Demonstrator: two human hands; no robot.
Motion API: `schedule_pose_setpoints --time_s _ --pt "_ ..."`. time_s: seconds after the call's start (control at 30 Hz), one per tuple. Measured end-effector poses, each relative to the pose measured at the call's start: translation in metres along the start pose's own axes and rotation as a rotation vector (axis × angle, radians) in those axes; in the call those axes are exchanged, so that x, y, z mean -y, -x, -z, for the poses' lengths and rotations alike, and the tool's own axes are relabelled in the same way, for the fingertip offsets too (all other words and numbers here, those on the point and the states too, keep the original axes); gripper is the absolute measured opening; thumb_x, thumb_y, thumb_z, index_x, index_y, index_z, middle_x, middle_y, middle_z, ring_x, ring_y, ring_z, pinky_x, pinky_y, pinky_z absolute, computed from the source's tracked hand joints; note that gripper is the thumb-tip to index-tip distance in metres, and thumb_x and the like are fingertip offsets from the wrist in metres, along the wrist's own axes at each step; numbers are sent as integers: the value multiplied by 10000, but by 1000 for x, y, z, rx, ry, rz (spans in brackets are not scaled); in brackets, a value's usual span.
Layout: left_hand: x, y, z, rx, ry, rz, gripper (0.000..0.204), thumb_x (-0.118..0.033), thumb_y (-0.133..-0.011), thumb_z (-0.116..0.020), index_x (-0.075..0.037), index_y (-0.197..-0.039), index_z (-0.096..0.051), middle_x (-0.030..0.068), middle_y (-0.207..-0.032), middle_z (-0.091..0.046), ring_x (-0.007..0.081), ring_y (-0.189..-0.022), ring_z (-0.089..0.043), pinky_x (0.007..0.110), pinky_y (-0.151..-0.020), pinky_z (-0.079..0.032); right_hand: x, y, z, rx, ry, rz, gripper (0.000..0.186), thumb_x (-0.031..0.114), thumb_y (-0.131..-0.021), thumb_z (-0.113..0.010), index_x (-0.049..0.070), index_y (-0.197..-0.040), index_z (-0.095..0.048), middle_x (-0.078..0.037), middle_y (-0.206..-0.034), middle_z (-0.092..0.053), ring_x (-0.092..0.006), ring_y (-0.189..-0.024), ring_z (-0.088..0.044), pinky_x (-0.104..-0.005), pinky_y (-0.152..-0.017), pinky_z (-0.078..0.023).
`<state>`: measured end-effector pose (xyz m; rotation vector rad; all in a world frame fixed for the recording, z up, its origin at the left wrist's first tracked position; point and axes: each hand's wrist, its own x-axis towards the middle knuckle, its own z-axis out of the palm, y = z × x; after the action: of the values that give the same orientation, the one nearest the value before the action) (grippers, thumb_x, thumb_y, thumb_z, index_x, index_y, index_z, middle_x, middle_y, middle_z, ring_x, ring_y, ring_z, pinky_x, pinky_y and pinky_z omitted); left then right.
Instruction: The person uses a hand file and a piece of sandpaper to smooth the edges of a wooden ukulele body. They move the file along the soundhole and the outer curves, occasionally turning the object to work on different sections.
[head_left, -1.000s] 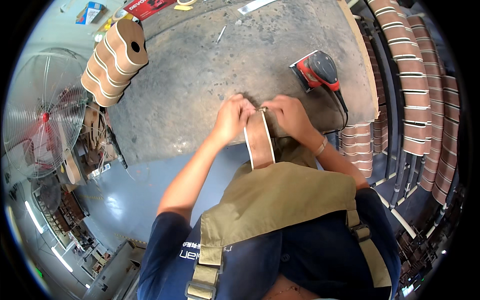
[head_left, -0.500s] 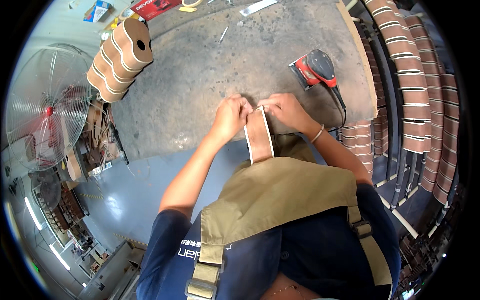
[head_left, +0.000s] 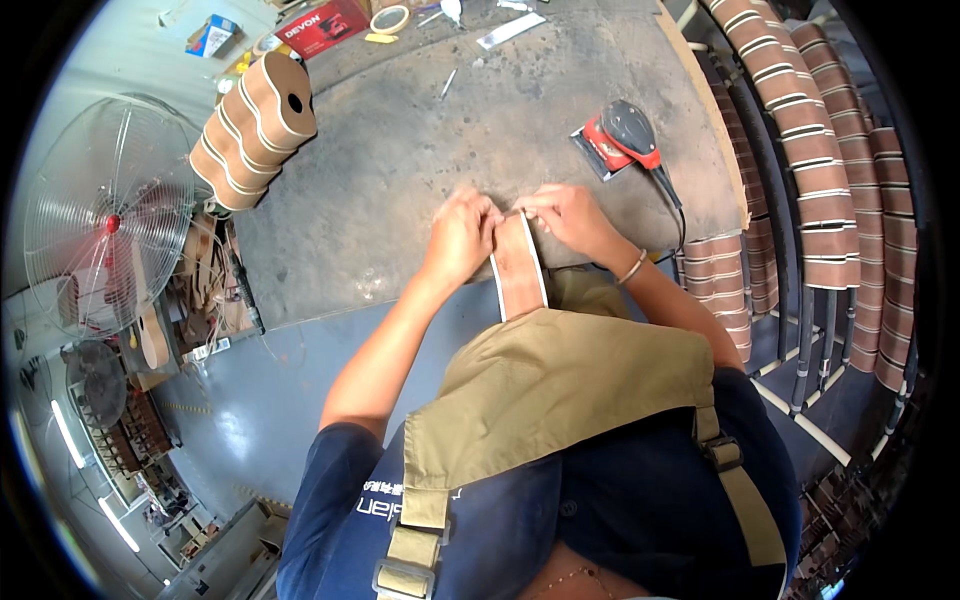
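A brown wooden instrument body [head_left: 518, 268], seen edge-on with pale binding along both sides, stands between the bench edge and my apron. It looks like the small ukulele bodies nearby. My left hand [head_left: 462, 237] is closed at its far left corner, fingers curled and thumb against the wood. At the far right corner my right hand [head_left: 568, 217] pinches with thumb and forefinger; whatever tiny thing lies between those fingertips is too small to make out. The two hands nearly meet over the body's far end. Its near end is hidden by the apron.
A red and black electric sander [head_left: 622, 138] rests on the grey bench [head_left: 400, 150], its cord trailing over the right edge. Stacked ukulele bodies [head_left: 255, 130] stand at the far left. A tape roll [head_left: 390, 19] lies at the back. Racks of bodies [head_left: 820, 150] line the right; a fan [head_left: 112, 222] stands left.
Both hands stay at the far end of the body, with small finger movements; the left fingers are slightly blurred. The view has shifted a little, so the bench things sit slightly differently.
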<state>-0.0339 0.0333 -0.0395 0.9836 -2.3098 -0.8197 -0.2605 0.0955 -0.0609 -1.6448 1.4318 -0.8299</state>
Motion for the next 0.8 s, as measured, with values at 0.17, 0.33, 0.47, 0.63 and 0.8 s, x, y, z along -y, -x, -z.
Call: schedule_pose_setpoints --time_s 0.17,0.33,0.47,0.63,0.8 --pt "-22 43 5 -11 -84 -285 138 35 -790 -739 -29 -899 -683 140 -823 -573 364 -760 -573 456 -670 -495 13 60 -13 -153 191 346 404 38 -884 -601 116 -1255 -740 -118 -1042 -736 -325 -929 -689 -393 -807 -563" --pt "-26 71 -13 -31 5 -382 150 -1 -786 -774 -29 -896 -677 126 -806 -560 351 -747 -574 445 -661 -497 20 85 -11 -111 186 391 370 27 -882 -632 100 -1228 -740 -114 -1067 -742 -328 -936 -689 -401 -829 -570" --pt "-20 33 -1 -92 -133 -157 108 -41 -828 -782 -25 -898 -702 135 -823 -602 357 -808 -603 442 -712 -516 19 29 0 -187 121 291 326 55 -887 -663 110 -1189 -771 -142 -977 -723 -341 -909 -695 -411 -795 -566" --pt "-8 8 7 7 -21 34 23 -48 -863 -725 -41 -870 -703 164 -910 -635 411 -911 -618 502 -789 -521 13 1 5 -63 115 186 337 47 -887 -655 145 -1181 -789 -148 -976 -721 -347 -883 -692 -412 -755 -569" --pt "-25 37 8 -42 -121 -193 173 69 -769 -716 -44 -891 -671 113 -835 -580 339 -829 -595 432 -690 -510 15 44 -4 -151 170 307 381 9 -896 -620 153 -1204 -790 -131 -999 -736 -331 -886 -703 -403 -764 -576"
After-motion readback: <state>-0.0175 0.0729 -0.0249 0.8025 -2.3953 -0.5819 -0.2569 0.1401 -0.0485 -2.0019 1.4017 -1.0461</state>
